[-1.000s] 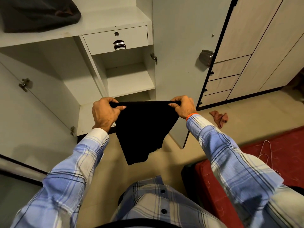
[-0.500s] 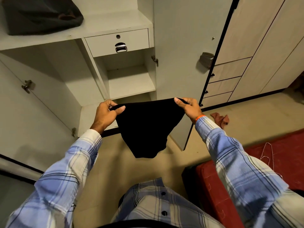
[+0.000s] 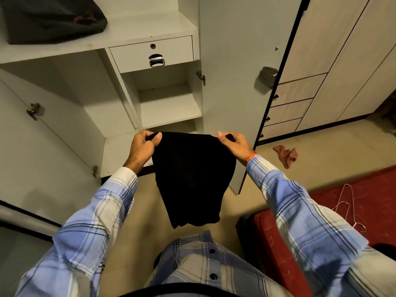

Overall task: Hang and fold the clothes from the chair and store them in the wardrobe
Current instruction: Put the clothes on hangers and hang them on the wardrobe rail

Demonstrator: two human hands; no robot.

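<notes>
both hands pinch the top edge of a black garment (image 3: 190, 179), the left hand (image 3: 142, 147) at one corner and the right hand (image 3: 234, 144) at the other. it hangs folded in the air before the open wardrobe (image 3: 169, 108), above the floor.

We hold the garment (image 3: 192, 176) between our left hand (image 3: 142, 147) and right hand (image 3: 234, 144), in front of the open wardrobe (image 3: 150, 28). On its top shelf, to the left, lies a bag (image 3: 53, 20), with the drawer (image 3: 152, 53) below right. To our right, hangers (image 3: 345, 206) lie on the bed (image 3: 375, 200); a cloth (image 3: 286, 155) lies on the floor (image 3: 321, 151) beyond.
</notes>
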